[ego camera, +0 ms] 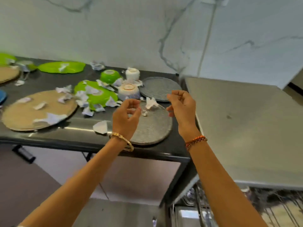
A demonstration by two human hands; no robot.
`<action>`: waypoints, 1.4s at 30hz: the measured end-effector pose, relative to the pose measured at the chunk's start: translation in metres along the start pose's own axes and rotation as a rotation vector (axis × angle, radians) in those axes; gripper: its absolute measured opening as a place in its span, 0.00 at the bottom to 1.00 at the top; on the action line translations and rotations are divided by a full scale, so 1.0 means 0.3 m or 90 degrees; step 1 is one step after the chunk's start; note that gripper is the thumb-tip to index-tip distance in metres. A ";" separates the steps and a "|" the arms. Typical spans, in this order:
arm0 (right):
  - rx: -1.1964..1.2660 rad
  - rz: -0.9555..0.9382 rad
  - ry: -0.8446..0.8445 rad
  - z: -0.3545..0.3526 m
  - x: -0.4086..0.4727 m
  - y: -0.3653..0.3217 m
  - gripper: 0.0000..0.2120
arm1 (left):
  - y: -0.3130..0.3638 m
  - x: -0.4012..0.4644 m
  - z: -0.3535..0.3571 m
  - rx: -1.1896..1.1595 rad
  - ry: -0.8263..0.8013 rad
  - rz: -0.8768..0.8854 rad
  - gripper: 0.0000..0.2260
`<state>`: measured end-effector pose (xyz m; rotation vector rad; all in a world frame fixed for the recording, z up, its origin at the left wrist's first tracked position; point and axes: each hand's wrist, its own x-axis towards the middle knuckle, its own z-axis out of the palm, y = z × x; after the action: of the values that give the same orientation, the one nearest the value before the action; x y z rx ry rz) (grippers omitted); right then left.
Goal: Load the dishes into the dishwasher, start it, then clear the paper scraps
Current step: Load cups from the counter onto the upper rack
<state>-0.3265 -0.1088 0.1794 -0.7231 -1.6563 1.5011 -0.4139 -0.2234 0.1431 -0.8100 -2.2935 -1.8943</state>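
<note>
Most dishes are still sitting on the counter (82, 128) among paper scraps (100, 126); your left hand (126, 117) and right hand (182, 110) are hovering loosely curled, holding nothing, over the grey plate (152, 126).

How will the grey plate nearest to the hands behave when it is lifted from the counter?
The near grey plate looks like stoneware, so it is probably stiff, rather heavy and breakable. Its edge overhangs the counter edge a little, which should help a grip. The loose paper scraps on it will likely slide off if it tilts.
</note>
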 end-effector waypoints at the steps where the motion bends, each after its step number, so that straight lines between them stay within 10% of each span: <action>1: -0.009 0.010 -0.019 0.049 0.016 0.011 0.05 | -0.026 0.029 -0.041 0.009 0.012 -0.011 0.03; 16: -0.215 0.011 -0.083 0.417 0.506 0.096 0.22 | -0.192 0.500 -0.133 0.127 0.024 -0.041 0.15; 35: -0.536 -0.039 -0.381 0.694 0.993 0.340 0.39 | -0.382 0.800 -0.007 0.216 -0.225 -0.082 0.16; 42: -0.395 -0.065 -0.123 0.643 0.967 0.314 0.30 | -0.356 0.808 0.029 0.238 -0.301 -0.013 0.19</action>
<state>-0.6528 0.0382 0.1337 -0.8123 -2.3080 1.0028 -0.6656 -0.1410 0.1338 -1.2834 -2.8018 -1.3083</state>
